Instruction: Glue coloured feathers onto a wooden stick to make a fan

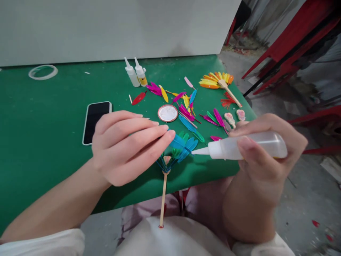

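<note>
While the L hand (130, 147) pinched a blue feather (176, 141) b/w thumb and fingertips, the R hand (266, 153) gripped a squeeze bottle (254, 145), fingers wrapped round its body. The feather was on the person's side of the round white disc (167, 113), slightly to the disc's right. Its long axis ran from the L fingertips down to the right, thin end toward the bottle's nozzle (201, 152); the tip was at or just beside that end, couldn't tell if touching. So the L fingers were nearest, the R hand close only via the nozzle. Also on the disc's near side was a blue-green feather fan (183, 153) w/ a wooden stick (163, 199) pointing back at the person.

Re containers: the held bottle was translucent & sideways, fill level unclear. Beyond the disc, to its left, a plain bottle (132, 76) and a yellow-labelled bottle (142, 75) stood upright, nozzles up, contents not discernible.
</note>
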`<state>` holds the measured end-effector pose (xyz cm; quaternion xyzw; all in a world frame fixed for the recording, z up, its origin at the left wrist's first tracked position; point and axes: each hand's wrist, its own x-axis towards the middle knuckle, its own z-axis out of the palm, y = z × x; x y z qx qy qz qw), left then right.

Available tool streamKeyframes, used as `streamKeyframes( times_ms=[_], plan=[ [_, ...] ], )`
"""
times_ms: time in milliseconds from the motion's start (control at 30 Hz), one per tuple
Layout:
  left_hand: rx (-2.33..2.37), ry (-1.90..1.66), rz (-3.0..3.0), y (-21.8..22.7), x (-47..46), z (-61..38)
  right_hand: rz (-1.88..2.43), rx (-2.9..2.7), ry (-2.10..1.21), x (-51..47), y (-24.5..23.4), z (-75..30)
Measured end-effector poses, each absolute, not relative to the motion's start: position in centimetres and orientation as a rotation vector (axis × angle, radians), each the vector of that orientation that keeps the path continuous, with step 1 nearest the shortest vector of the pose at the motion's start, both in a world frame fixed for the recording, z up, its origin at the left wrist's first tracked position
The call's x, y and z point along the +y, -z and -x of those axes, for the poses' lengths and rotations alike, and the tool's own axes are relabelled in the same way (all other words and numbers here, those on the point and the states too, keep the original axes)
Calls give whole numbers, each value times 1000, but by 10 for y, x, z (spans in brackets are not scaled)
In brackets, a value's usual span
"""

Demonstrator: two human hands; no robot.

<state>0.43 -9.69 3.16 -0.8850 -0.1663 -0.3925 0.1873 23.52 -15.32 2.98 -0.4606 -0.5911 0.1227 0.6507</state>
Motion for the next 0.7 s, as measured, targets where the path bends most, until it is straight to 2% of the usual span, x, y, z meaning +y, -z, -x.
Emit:
streamKeyframes(
  times_ms=[167, 500, 700],
  plan=[
    [-349, 1094, 2482, -27, -89, -6, 1159, -1450, -227, -160, -35, -234],
    [-496, 1124, 2484, -23, -98, -5, 1159, -1460, -258, -166, -38, -232],
    [-359, 1072, 2513, -23, -90, -5, 1218, -1443, -277, -168, -39, -232]
  ],
)
